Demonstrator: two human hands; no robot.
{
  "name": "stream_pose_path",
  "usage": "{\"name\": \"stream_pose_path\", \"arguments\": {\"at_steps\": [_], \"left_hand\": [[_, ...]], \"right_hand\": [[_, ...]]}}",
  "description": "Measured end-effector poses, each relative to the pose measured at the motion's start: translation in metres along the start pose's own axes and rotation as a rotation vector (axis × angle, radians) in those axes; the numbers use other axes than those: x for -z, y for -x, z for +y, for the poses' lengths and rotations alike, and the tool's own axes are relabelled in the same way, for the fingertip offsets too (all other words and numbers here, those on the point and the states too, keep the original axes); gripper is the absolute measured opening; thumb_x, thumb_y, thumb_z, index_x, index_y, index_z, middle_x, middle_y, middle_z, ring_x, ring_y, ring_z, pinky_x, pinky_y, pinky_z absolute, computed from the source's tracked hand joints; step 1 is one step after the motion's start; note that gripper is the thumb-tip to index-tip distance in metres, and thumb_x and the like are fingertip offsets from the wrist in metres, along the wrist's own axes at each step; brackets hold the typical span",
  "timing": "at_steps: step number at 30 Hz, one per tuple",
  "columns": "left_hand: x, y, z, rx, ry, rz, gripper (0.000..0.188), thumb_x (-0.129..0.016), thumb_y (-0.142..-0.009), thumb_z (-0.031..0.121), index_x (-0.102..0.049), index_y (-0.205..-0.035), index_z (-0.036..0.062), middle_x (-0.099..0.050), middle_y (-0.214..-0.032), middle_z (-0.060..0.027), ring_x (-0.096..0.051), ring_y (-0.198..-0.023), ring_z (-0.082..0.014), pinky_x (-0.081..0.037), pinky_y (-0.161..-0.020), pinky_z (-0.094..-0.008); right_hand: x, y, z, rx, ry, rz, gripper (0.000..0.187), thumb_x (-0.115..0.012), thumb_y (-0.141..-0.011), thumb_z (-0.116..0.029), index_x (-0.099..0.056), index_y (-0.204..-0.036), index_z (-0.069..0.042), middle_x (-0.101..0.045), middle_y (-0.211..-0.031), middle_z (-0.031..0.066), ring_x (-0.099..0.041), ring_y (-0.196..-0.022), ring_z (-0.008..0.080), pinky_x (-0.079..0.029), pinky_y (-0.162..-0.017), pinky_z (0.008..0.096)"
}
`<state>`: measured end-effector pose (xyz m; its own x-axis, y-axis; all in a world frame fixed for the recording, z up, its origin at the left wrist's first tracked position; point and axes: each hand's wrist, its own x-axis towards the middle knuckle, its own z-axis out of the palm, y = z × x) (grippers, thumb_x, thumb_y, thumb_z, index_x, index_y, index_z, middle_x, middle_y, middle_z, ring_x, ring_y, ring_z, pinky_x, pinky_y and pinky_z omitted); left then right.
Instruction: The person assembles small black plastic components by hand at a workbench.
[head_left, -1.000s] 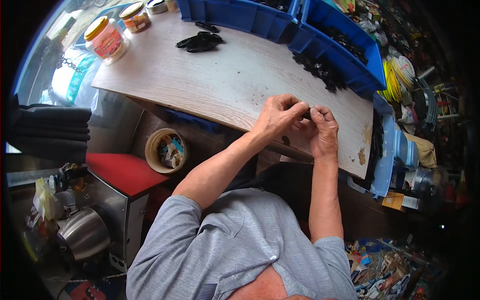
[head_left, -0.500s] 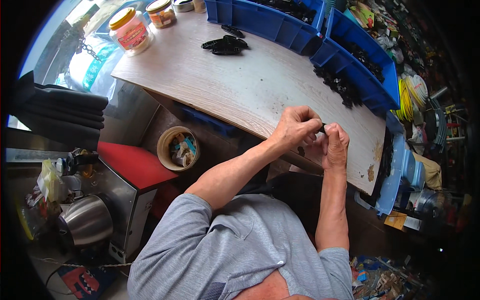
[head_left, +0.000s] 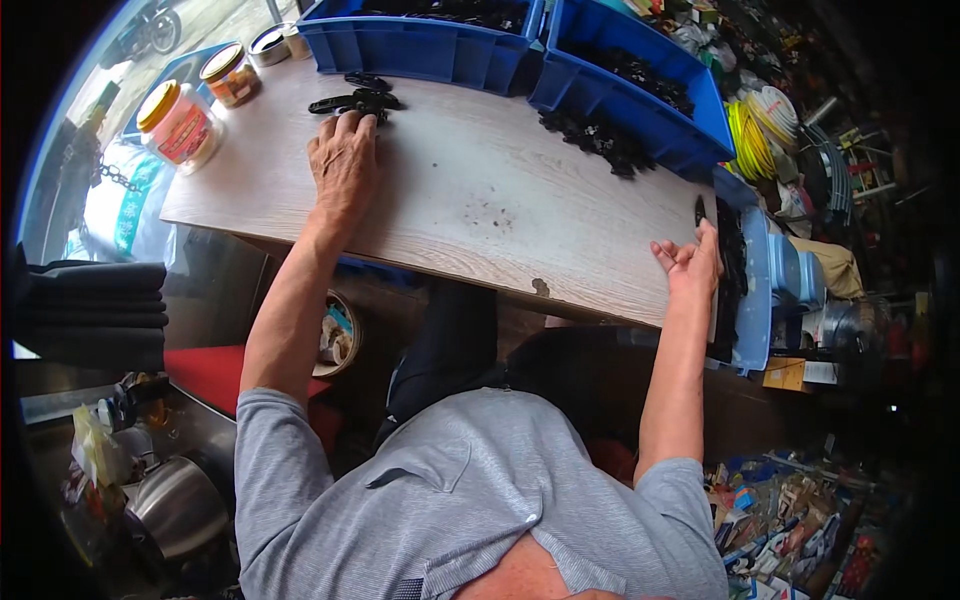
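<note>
Over the table's far left, my left hand [head_left: 345, 165] reaches to a small pile of slim black plastic parts [head_left: 352, 100]. Its fingers are bent down and closed on one part at the pile's near side; the fingertips are partly hidden. At the table's right edge my right hand [head_left: 692, 265] is open, palm up, with the fingers apart. A single slim black part [head_left: 700, 210] shows just beyond its index fingertip; whether they touch I cannot tell. Beside that hand stands a light blue bin [head_left: 755, 300] with dark parts in it.
Two blue crates [head_left: 420, 50] of black parts line the table's back, with a loose heap of small black pieces [head_left: 600, 142] before the right one. Jars [head_left: 180, 125] stand at the far left. Below the front edge is a waste bucket [head_left: 350, 345].
My hands were together over the table's front, working on a small black piece. They have parted: the left has gone to the far-left pile, the right to the right edge, where its fingers have spread.
</note>
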<state>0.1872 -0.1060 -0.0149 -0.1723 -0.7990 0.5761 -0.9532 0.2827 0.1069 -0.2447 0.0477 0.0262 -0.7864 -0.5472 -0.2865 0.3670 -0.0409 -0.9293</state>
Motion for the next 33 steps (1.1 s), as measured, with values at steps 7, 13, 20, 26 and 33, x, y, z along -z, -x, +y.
{"name": "stream_pose_path", "arguments": {"at_steps": [7,13,20,26,33], "left_hand": [[-0.014,-0.010,0.002,-0.131,0.152,0.071,0.032,-0.064,-0.085,0.012,-0.064,-0.117,0.0116,-0.061,-0.121,-0.0083,-0.052,-0.120,-0.0334,-0.045,-0.094,-0.0479],[-0.012,-0.013,0.025,-0.288,0.158,0.043,0.033,-0.066,-0.083,0.012,-0.063,-0.116,0.0113,-0.061,-0.119,-0.0094,-0.053,-0.118,-0.0320,-0.044,-0.095,-0.0462],[-0.014,-0.017,0.055,-0.357,0.355,-0.177,0.037,-0.064,-0.085,0.006,-0.063,-0.122,0.0081,-0.066,-0.117,-0.0086,-0.058,-0.111,-0.0285,-0.044,-0.094,-0.0410],[-0.008,-0.014,0.076,-0.363,0.360,-0.181,0.030,-0.063,-0.093,0.019,-0.064,-0.121,0.0086,-0.066,-0.115,-0.0075,-0.059,-0.107,-0.0286,-0.043,-0.093,-0.0442],[-0.005,-0.014,0.079,-0.290,0.312,-0.030,0.034,-0.064,-0.093,0.029,-0.064,-0.119,0.0080,-0.066,-0.115,-0.0105,-0.058,-0.107,-0.0309,-0.043,-0.094,-0.0449]], "right_hand": [[-0.027,-0.011,0.005,-0.048,0.267,-0.177,0.034,-0.076,-0.085,-0.030,-0.060,-0.100,-0.005,-0.041,-0.047,0.0029,-0.054,-0.045,0.0210,-0.059,-0.057,0.0462],[-0.067,-0.013,0.002,-0.115,0.596,-0.214,0.038,-0.080,-0.080,-0.037,-0.065,-0.094,-0.005,-0.040,-0.048,0.0022,-0.052,-0.043,0.0188,-0.055,-0.046,0.0384],[-0.093,-0.018,0.003,-0.093,0.801,-0.200,0.039,-0.078,-0.081,-0.038,-0.070,-0.097,-0.003,-0.046,-0.054,0.0048,-0.058,-0.046,0.0211,-0.053,-0.043,0.0352],[-0.095,-0.020,0.006,-0.102,0.806,-0.201,0.030,-0.077,-0.080,-0.033,-0.069,-0.092,-0.006,-0.040,-0.049,0.0015,-0.055,-0.045,0.0187,-0.053,-0.046,0.0354],[-0.064,-0.018,0.010,-0.092,0.493,-0.327,0.027,-0.075,-0.084,-0.026,-0.062,-0.096,-0.006,-0.043,-0.046,0.0012,-0.058,-0.046,0.0187,-0.056,-0.049,0.0370]]}}
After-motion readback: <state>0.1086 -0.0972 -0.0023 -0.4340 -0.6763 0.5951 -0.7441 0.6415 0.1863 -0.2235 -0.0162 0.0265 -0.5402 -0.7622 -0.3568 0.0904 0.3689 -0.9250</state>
